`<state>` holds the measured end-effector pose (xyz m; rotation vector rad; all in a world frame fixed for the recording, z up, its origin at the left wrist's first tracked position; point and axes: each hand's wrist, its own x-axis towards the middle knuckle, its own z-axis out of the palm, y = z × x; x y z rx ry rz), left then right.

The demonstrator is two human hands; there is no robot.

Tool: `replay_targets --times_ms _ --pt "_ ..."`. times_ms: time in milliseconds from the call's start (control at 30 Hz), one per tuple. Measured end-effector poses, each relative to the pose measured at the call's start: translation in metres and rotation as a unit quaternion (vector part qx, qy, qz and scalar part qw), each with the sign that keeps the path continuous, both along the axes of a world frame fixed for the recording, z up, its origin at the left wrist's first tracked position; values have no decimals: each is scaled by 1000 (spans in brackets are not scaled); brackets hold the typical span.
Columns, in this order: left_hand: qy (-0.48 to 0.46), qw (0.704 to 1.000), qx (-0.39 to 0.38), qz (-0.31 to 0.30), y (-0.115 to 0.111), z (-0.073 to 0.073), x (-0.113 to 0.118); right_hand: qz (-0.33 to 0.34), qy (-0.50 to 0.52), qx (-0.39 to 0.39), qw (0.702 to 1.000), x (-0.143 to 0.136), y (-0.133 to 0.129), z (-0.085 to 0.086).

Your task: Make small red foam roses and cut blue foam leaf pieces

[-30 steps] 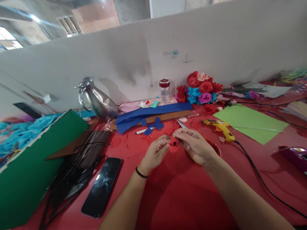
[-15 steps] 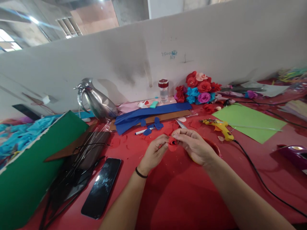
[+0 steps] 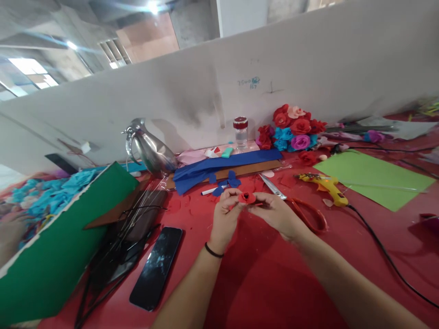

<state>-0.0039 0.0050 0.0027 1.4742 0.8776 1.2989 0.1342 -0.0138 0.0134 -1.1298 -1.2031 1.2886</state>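
A small red paper flower (image 3: 246, 197) with a dark centre is held up between my two hands over the red table. My left hand (image 3: 227, 214), with a black band at the wrist, pinches its left side. From the right, my right hand (image 3: 270, 211) grips its edge with thumb and fingers. Just beyond my right hand lie scissors (image 3: 310, 211) with red handles, their blades pointing away. Red paper petals (image 3: 250, 183) and blue paper petals (image 3: 232, 179) lie scattered beyond my hands.
A yellow glue gun (image 3: 329, 186) and a green sheet (image 3: 373, 178) lie at right. Paper roses (image 3: 297, 128), a jar (image 3: 241, 133) and a steel jug (image 3: 151, 148) stand by the wall. At left are a phone (image 3: 157, 267) and a green box (image 3: 75, 233).
My right hand has shifted lower beside the flower, whose round red face now shows more openly. The view has turned slightly left, and the scissor handles have come into sight.
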Motion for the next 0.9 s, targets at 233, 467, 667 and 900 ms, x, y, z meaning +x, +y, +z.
replay_targets --times_ms 233,467,667,900 --pt "-78 996 -52 10 -4 0 6 0 -18 22 1000 -6 3 -16" --pt "-84 991 -101 6 0 -7 5 -16 -28 41 999 -8 3 -18" --pt "-101 987 -127 -5 2 -1 -1 -27 -45 33 998 -5 4 -20" --pt "-72 987 -143 -10 0 5 -2 -33 -47 39 998 -8 3 -18"
